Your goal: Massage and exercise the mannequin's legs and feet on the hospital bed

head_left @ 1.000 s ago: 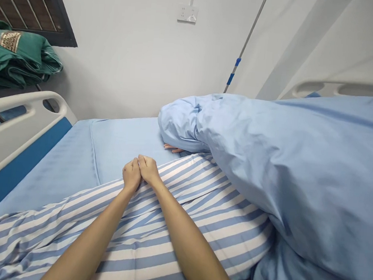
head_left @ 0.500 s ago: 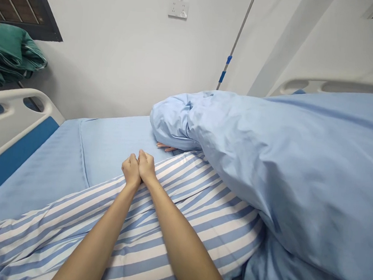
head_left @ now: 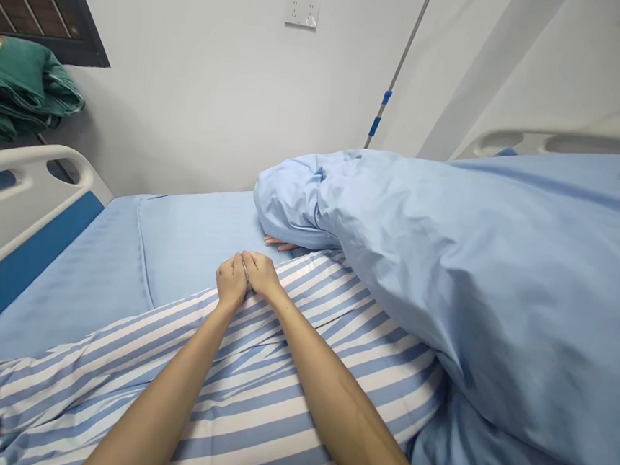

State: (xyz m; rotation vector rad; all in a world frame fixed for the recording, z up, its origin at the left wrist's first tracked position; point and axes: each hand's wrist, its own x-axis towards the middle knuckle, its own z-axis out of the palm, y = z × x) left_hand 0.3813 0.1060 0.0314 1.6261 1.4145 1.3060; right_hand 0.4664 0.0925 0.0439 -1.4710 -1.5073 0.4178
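Observation:
My left hand (head_left: 231, 281) and my right hand (head_left: 261, 272) lie side by side, knuckles up, at the far edge of the striped clothing (head_left: 274, 396) of a person lying on the bed. Both hands are closed, with fingers curled over the cloth's far side; the fingertips are hidden. A light blue quilt (head_left: 430, 221) is bunched over the right part of that person. From under its edge, just beyond my right hand, show a few fingers of the person's hand (head_left: 281, 244).
The blue mattress (head_left: 196, 230) extends beyond the striped clothing. A pale bed end board (head_left: 28, 164) stands at left, with folded green cloth (head_left: 26, 88) behind it. A metal pole (head_left: 404, 60) rises by the wall near a socket (head_left: 302, 12).
Both hands have shifted slightly right, and their backs have flattened from upright fists into fingers curled over the edge. The camera view has turned a little to the left.

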